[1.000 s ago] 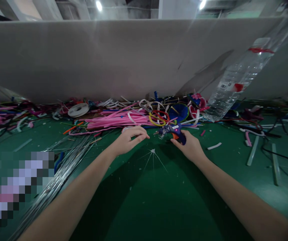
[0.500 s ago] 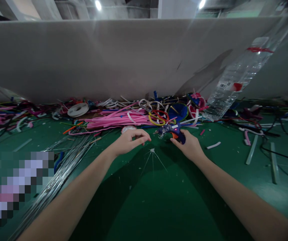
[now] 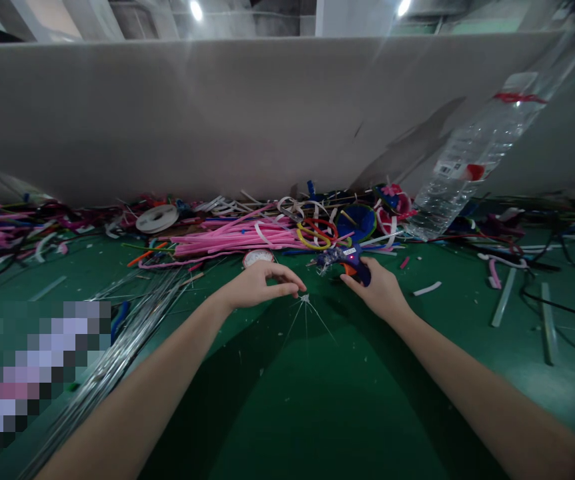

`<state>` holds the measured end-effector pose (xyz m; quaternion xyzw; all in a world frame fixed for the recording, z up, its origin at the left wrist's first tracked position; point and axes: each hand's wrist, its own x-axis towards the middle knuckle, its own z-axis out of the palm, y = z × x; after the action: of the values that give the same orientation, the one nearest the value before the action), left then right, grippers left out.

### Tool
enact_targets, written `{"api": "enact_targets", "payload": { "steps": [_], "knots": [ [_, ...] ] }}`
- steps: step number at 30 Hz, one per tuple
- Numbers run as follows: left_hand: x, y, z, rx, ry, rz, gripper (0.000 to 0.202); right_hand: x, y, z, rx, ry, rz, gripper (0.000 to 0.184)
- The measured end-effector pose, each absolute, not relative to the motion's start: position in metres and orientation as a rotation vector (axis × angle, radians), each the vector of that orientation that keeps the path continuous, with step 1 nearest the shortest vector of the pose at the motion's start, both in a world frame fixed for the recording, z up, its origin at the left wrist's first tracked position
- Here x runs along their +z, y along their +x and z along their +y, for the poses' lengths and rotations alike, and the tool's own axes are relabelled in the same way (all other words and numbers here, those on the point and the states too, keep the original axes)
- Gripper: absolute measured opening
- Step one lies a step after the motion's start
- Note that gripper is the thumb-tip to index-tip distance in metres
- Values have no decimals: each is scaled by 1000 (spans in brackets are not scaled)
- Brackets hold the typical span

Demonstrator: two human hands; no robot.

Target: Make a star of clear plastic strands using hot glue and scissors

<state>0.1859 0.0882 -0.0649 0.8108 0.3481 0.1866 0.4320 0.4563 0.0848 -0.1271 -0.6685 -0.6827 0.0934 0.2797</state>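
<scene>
My right hand (image 3: 375,290) is wrapped round the handle of a blue glue gun (image 3: 343,259), whose nozzle points left over the green table (image 3: 317,400). My left hand (image 3: 260,283) has its fingers pinched together, with the fingertips right beside a small star of thin clear sticks (image 3: 306,308) joined at one point on the table. I cannot make out whether the pinch grips one of those sticks. A small round roll (image 3: 257,256) lies just behind the left hand.
A heap of pink strips (image 3: 227,237), coloured rings (image 3: 316,233), a white tape roll (image 3: 157,218) and a blue dish (image 3: 358,222) lines the grey back board. A clear plastic bottle (image 3: 467,160) leans at right. Long clear sticks (image 3: 117,347) lie at left, cables at right.
My left hand has moved down and right, from behind the star of sticks to its centre, and its fingers have closed to a pinch. The right hand and glue gun barely moved.
</scene>
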Motion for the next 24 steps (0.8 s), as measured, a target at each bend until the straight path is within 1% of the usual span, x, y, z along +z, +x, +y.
{"api": "enact_targets", "payload": {
  "steps": [10,24],
  "knots": [
    [-69,186,89,523,1965,801,24,-128,456,85,255,-1789,-1831,75],
    [-71,186,89,565,1867,774,22,-129,456,85,231,-1771,-1840,74]
  ]
}}
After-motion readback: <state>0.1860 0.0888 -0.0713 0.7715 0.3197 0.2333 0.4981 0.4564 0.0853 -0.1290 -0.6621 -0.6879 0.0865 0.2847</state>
